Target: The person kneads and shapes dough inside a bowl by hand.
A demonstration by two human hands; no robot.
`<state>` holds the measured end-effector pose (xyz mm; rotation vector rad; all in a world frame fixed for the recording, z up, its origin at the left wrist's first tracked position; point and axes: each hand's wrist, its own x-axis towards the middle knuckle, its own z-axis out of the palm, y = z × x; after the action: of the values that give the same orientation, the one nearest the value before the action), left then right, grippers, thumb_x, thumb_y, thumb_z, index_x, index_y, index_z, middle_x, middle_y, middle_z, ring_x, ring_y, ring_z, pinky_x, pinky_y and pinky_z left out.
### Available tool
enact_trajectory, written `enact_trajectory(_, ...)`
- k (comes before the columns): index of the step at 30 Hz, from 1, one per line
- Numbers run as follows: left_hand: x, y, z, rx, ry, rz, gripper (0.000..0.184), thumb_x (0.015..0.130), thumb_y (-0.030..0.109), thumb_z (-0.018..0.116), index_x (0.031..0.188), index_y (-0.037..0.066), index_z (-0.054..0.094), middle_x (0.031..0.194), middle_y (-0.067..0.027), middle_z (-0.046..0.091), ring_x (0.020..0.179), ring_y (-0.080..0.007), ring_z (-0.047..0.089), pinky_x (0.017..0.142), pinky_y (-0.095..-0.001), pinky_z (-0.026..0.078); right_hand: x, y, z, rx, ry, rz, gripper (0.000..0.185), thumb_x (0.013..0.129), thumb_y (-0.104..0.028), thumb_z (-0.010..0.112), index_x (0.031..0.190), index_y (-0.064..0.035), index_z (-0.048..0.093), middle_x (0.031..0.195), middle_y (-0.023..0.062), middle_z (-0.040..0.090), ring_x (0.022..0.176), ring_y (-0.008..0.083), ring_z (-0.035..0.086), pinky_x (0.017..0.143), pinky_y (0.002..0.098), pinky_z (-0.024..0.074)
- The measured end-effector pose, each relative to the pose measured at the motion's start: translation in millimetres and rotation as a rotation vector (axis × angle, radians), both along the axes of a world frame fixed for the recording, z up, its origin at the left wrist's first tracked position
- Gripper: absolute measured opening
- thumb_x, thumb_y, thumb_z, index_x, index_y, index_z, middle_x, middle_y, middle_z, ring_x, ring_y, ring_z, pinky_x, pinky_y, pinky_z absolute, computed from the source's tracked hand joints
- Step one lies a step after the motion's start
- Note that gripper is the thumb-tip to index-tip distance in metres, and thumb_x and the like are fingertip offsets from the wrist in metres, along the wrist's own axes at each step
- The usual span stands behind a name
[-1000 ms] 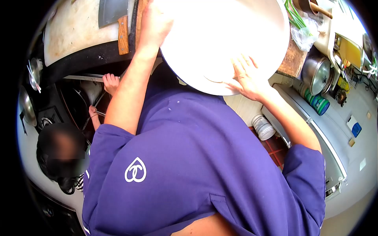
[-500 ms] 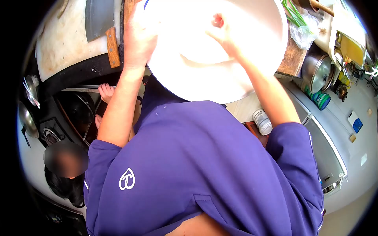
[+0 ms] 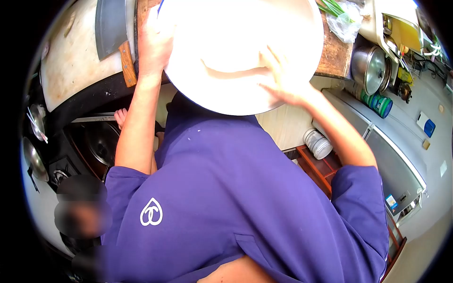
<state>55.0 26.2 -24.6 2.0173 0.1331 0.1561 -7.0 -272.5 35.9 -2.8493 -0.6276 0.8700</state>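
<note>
A wide white basin (image 3: 212, 96) with a thin blue rim is in front of me, its inside washed out by glare. My left hand (image 3: 155, 47) is closed over the basin's left rim, its fingertips lost in the brightness. Inside the basin lies a pale, smooth-edged mass (image 3: 231, 63), perhaps dough; glare hides its surface. At its right edge is my right hand (image 3: 285, 82), thumb and fingers apart, near or touching the mass. Nothing shows in that hand.
Left of the basin, a cleaver (image 3: 126, 63) with a wooden handle lies on a cutting board (image 3: 71, 61). Another person's hand (image 3: 121, 117) shows beyond my left forearm. To the right are green onions in a plastic bag (image 3: 344, 21), a lidded pot (image 3: 370, 70) and a jar (image 3: 317, 144).
My right hand has come down toward the near right side of the basin, its fingers spreading from a curled pose. My left hand stays at the rim. The view has shifted slightly.
</note>
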Motion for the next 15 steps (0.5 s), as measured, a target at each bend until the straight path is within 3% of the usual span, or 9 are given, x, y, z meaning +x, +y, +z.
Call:
enact_trajectory(4, 0.1, -4.0, 4.5, -0.020, -0.007, 0.014, 0.035, 0.086, 0.013, 0.062, 0.117, -0.002, 0.056, 0.106, -0.0131, 0.065, 0.098, -0.0204, 0.062, 0.088, -0.0304, 0.047, -10.7, -3.9, -14.0, -0.069, -0.111, 0.134, 0.086, 0.079, -0.054, 0.064, 0.142, -0.0051, 0.033, 0.147, 0.0172, 0.031, 0.139, 0.0360, 0.024, 0.112, 0.0531, 0.0198)
enact_trajectory(7, -0.6, -4.1, 7.4, -0.005, 0.002, 0.013, 0.034, 0.087, 0.014, 0.062, 0.117, -0.003, 0.056, 0.106, -0.0133, 0.065, 0.098, -0.0207, 0.062, 0.088, -0.0304, 0.046, 40.5, -6.6, -57.3, 0.009, -0.283, 0.130, 0.083, 0.074, -0.057, 0.067, 0.137, -0.0095, 0.043, 0.146, 0.0159, 0.033, 0.137, 0.0361, 0.026, 0.110, 0.0521, 0.0259)
enact_trajectory(10, 1.8, -4.2, 10.0, -0.015, 0.012, 0.020, 0.034, 0.087, 0.014, 0.062, 0.117, -0.002, 0.056, 0.106, -0.0127, 0.065, 0.098, -0.0205, 0.062, 0.088, -0.0305, 0.046, 88.0, -7.8, -85.9, -0.071, -0.274, 0.181, 0.077, 0.073, -0.059, 0.068, 0.133, -0.0139, 0.048, 0.136, 0.0152, 0.047, 0.129, 0.0326, 0.039, 0.106, 0.0459, 0.0337)
enact_trajectory(13, -0.7, -4.0, 9.5, -0.031, 0.007, -0.012, 0.034, 0.088, 0.015, 0.061, 0.117, -0.002, 0.057, 0.107, -0.0116, 0.065, 0.098, -0.0198, 0.062, 0.088, -0.0304, 0.046, 125.1, -0.8, -60.0, 0.053, 0.054, -0.120, 0.070, 0.075, -0.058, 0.068, 0.129, -0.0148, 0.053, 0.124, 0.0140, 0.058, 0.119, 0.0286, 0.051, 0.103, 0.0379, 0.0383)
enact_trajectory(14, 0.6, -4.1, 9.7, -0.034, -0.006, -0.021, 0.033, 0.088, 0.015, 0.061, 0.117, -0.002, 0.057, 0.107, -0.0112, 0.065, 0.098, -0.0196, 0.062, 0.088, -0.0304, 0.046, 129.7, 9.0, -33.0, 0.118, 0.182, -0.190, 0.056, 0.085, -0.048, 0.062, 0.128, -0.0119, 0.056, 0.121, 0.0106, 0.062, 0.116, 0.0240, 0.055, 0.105, 0.0328, 0.0369)
enact_trajectory(15, 1.5, -5.8, 11.6, -0.024, -0.004, -0.010, 0.032, 0.088, 0.015, 0.060, 0.115, -0.002, 0.057, 0.106, -0.0117, 0.065, 0.098, -0.0207, 0.062, 0.088, -0.0310, 0.047, 132.2, 1.5, -41.4, 0.283, 0.211, -0.207, 0.051, 0.088, -0.043, 0.060, 0.129, -0.0119, 0.055, 0.123, 0.0093, 0.061, 0.118, 0.0232, 0.054, 0.105, 0.0327, 0.0361)
